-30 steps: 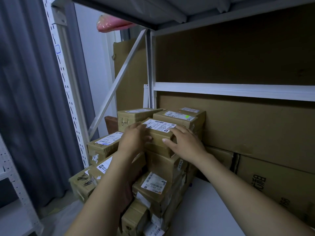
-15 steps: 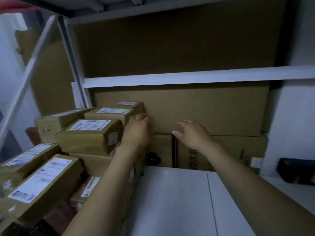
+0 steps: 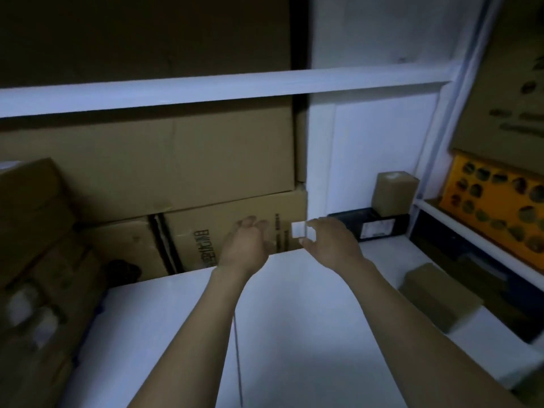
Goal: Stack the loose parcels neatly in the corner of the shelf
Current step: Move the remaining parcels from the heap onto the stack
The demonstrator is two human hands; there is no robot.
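Left hand [image 3: 247,245] loosely curled, holding nothing, over the white shelf [image 3: 294,334]. Right hand [image 3: 331,242] at a small white square [image 3: 300,231], grasp impossible to tell. Loose parcel [image 3: 438,295] lying at right; blurred parcel stack [image 3: 32,231] at left edge.

A brown parcel [image 3: 440,295] lies flat on the white shelf [image 3: 294,319] at right, an upright parcel [image 3: 394,193] farther back.
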